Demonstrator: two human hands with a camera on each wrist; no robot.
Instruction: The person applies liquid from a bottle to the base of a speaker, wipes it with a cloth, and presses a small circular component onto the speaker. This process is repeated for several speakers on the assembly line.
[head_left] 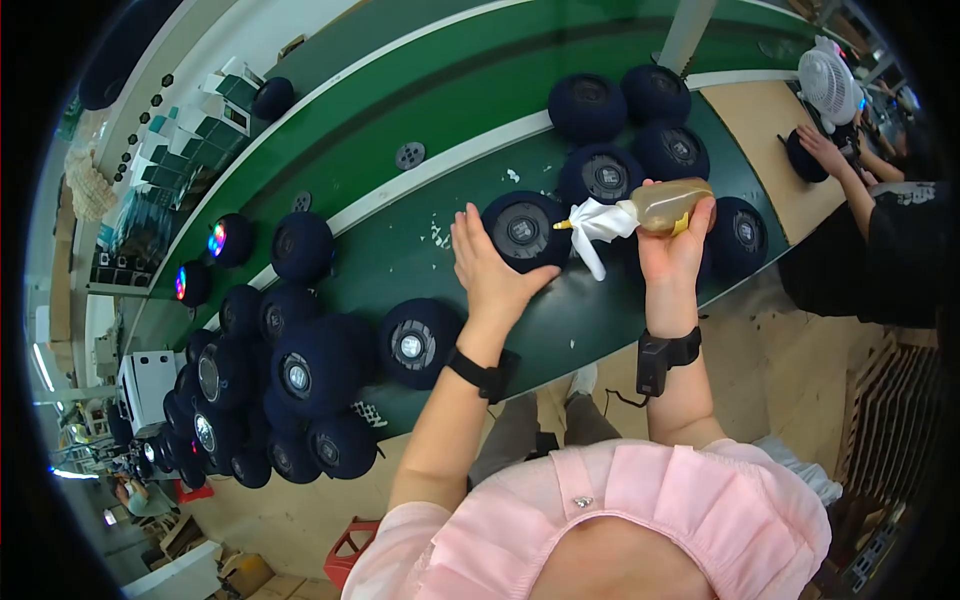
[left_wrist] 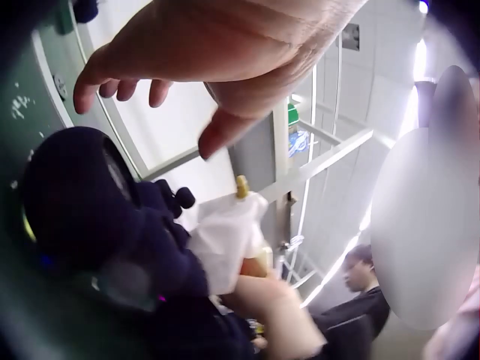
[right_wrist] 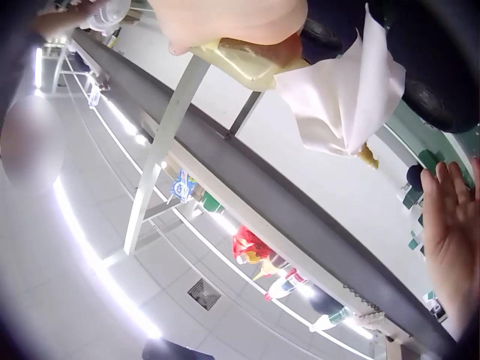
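A round navy fabric-covered unit (head_left: 523,230) with a dark disc on its face lies on the green bench. My left hand (head_left: 497,280) is beside it, fingers and thumb spread around its near left side; in the left wrist view the left hand (left_wrist: 225,52) shows relaxed fingers. My right hand (head_left: 674,250) grips an amber bottle (head_left: 672,205) whose neck is wrapped in white cloth (head_left: 603,220). The bottle's yellow tip (head_left: 563,225) points left at the unit's right edge. In the right wrist view the cloth (right_wrist: 337,101) and tip (right_wrist: 367,156) stick out past the right hand (right_wrist: 232,19).
Several similar navy units (head_left: 320,365) crowd the bench's left end, and more (head_left: 603,174) stand behind and right of the bottle. White scraps (head_left: 437,235) dot the green surface. Another person's hand (head_left: 822,150) touches a unit at the far right, near a white fan (head_left: 829,84).
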